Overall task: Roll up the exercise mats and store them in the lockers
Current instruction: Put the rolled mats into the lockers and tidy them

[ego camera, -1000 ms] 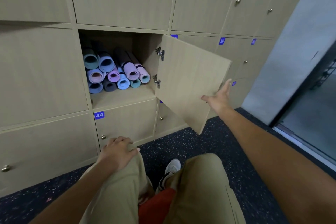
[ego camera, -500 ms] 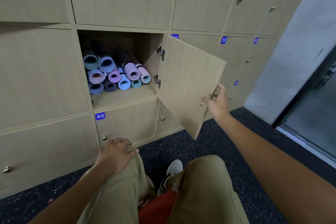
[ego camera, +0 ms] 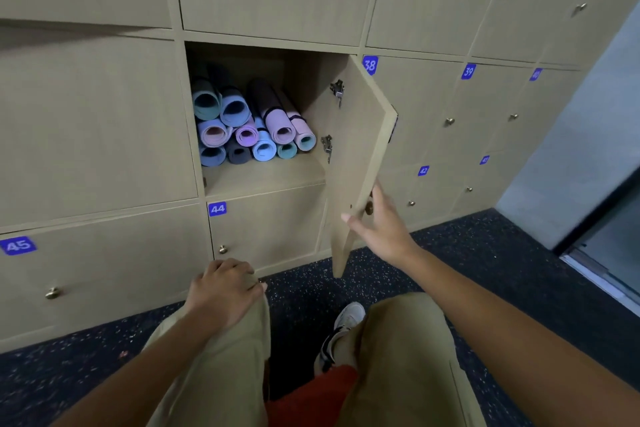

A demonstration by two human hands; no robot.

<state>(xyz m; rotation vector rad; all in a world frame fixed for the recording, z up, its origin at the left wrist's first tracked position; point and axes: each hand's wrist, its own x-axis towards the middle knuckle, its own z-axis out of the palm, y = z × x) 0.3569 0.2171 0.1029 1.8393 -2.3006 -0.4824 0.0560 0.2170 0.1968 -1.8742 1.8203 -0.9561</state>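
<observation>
Your right hand (ego camera: 375,229) is at the free edge of the locker door (ego camera: 356,156), low down beside its small brass knob (ego camera: 369,207). The thumb lies across the door's inner face and the fingers reach behind the edge, loosely extended; the hand is blurred, so you cannot tell whether it truly grips the door or only touches it. The door stands ajar, swung out from hinges (ego camera: 337,90) on the right side of the opening.

Up and to the left of that hand, the open locker (ego camera: 263,177) holds the rolled exercise mats (ego camera: 249,128), stacked with their ends facing you: teal, light blue, lilac, pink and one dark roll, some with a dark strap around them.

Your left hand (ego camera: 225,291) rests on your left knee, fingers curled over the khaki trouser fabric (ego camera: 221,357).

Below the open locker sits a closed door labelled 44 (ego camera: 217,209). A sneaker (ego camera: 341,329) shows between your knees on the dark speckled floor (ego camera: 485,270).
</observation>
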